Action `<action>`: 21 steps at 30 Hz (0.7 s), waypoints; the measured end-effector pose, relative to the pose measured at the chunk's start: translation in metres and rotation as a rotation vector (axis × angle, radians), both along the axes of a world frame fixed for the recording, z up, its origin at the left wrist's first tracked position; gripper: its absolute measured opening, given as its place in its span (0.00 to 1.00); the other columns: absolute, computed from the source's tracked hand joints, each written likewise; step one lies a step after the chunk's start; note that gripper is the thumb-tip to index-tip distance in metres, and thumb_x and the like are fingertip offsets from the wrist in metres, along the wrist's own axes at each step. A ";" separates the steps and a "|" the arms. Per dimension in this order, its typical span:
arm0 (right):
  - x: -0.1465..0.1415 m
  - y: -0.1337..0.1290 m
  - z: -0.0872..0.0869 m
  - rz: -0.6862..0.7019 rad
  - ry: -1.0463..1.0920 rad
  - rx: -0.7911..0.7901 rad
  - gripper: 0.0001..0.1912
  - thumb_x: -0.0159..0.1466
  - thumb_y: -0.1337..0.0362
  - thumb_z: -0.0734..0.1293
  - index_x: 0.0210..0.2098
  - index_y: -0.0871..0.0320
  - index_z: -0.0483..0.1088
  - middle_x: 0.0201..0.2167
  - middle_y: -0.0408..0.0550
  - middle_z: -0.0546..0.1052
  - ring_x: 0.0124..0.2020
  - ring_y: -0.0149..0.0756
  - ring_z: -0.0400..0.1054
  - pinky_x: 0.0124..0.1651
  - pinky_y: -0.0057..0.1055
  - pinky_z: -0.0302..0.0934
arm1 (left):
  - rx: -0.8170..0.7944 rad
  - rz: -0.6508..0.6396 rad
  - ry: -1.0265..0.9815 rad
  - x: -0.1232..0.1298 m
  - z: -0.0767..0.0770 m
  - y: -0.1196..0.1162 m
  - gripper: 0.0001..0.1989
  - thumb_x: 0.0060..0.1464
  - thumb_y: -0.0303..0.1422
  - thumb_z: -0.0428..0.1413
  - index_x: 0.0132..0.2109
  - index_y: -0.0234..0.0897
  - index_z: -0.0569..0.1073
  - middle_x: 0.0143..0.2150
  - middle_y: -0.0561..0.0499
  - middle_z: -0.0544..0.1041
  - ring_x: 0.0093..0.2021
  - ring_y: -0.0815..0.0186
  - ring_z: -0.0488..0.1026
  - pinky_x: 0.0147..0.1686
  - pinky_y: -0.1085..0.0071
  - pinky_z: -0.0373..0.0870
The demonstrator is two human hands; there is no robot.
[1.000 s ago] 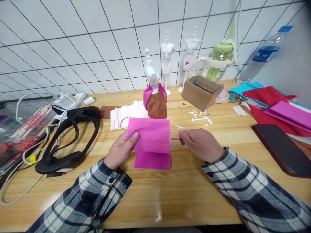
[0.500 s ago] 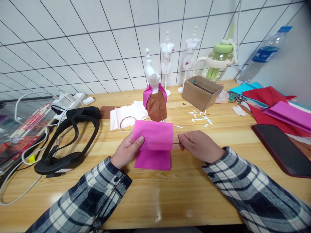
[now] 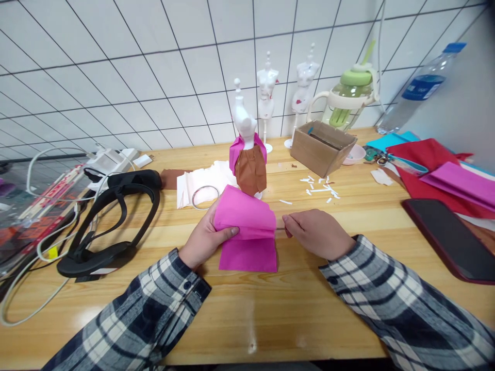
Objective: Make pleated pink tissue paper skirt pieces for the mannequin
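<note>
A folded magenta sheet (image 3: 247, 214) lies over the front middle of the wooden table, its lower flap hanging toward me. My left hand (image 3: 209, 234) grips its left edge, thumb on top and fingers hidden behind. Right of the sheet, my right hand (image 3: 313, 232) pinches a thin dark stick-like piece (image 3: 280, 229) that reaches to the sheet's right edge; its far end is hidden. Just behind the sheet stands a white dress form (image 3: 244, 121) with a brown skirt (image 3: 251, 170) and magenta cloth around it.
Behind are two more dress forms (image 3: 266, 93), a cardboard box (image 3: 320, 149) and a green-lidded jug (image 3: 351, 98). White scraps (image 3: 319, 189) lie near the box. A black headset (image 3: 116, 226) and cables are left; a phone (image 3: 448, 239) and red cloth (image 3: 421, 170) are right.
The sheet's upper fold has tilted, its left corner higher and its right side lower. My left hand has shifted slightly right with it. My right hand has barely moved.
</note>
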State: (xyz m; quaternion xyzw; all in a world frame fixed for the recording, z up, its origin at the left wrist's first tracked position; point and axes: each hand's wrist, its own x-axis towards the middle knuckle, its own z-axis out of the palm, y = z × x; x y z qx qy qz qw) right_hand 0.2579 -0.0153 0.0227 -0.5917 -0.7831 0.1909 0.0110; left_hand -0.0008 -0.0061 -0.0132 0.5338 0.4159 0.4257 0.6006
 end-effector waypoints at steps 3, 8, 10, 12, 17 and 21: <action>0.000 0.000 0.000 -0.005 -0.011 0.013 0.26 0.71 0.57 0.50 0.26 0.55 0.73 0.28 0.47 0.78 0.31 0.37 0.70 0.31 0.31 0.48 | -0.099 -0.031 -0.079 0.002 -0.002 -0.001 0.27 0.50 0.34 0.65 0.56 0.36 0.70 0.53 0.44 0.77 0.50 0.57 0.75 0.51 0.65 0.71; 0.003 0.001 0.000 0.028 0.056 0.017 0.26 0.71 0.58 0.50 0.25 0.55 0.72 0.25 0.45 0.77 0.29 0.35 0.68 0.31 0.30 0.48 | -0.229 -0.057 -0.084 0.003 -0.007 -0.001 0.16 0.56 0.39 0.60 0.48 0.33 0.76 0.43 0.45 0.81 0.42 0.60 0.78 0.46 0.66 0.72; 0.005 0.002 0.000 0.016 0.073 0.019 0.26 0.71 0.58 0.50 0.24 0.55 0.72 0.24 0.45 0.76 0.28 0.35 0.68 0.31 0.30 0.48 | -0.193 -0.038 -0.043 0.002 -0.008 0.000 0.17 0.57 0.40 0.60 0.48 0.33 0.76 0.44 0.45 0.81 0.43 0.59 0.77 0.47 0.66 0.71; 0.006 0.003 -0.001 0.003 0.095 0.016 0.27 0.71 0.57 0.50 0.24 0.55 0.72 0.24 0.45 0.76 0.28 0.35 0.68 0.31 0.30 0.48 | -0.166 -0.029 0.012 0.001 -0.008 0.001 0.17 0.56 0.40 0.60 0.48 0.33 0.76 0.45 0.45 0.81 0.44 0.59 0.77 0.48 0.66 0.71; 0.007 0.004 -0.002 0.004 0.096 -0.028 0.29 0.71 0.56 0.49 0.24 0.55 0.72 0.25 0.45 0.77 0.29 0.36 0.68 0.32 0.30 0.49 | -0.127 -0.056 0.114 0.001 -0.003 -0.001 0.19 0.56 0.43 0.60 0.48 0.33 0.77 0.48 0.45 0.80 0.46 0.57 0.76 0.50 0.64 0.70; 0.006 0.003 -0.001 -0.021 -0.025 -0.010 0.28 0.71 0.57 0.49 0.25 0.55 0.73 0.26 0.48 0.77 0.30 0.38 0.69 0.30 0.32 0.48 | -0.085 -0.062 0.158 0.003 0.001 -0.002 0.21 0.54 0.43 0.61 0.49 0.33 0.76 0.49 0.44 0.79 0.46 0.56 0.76 0.51 0.63 0.70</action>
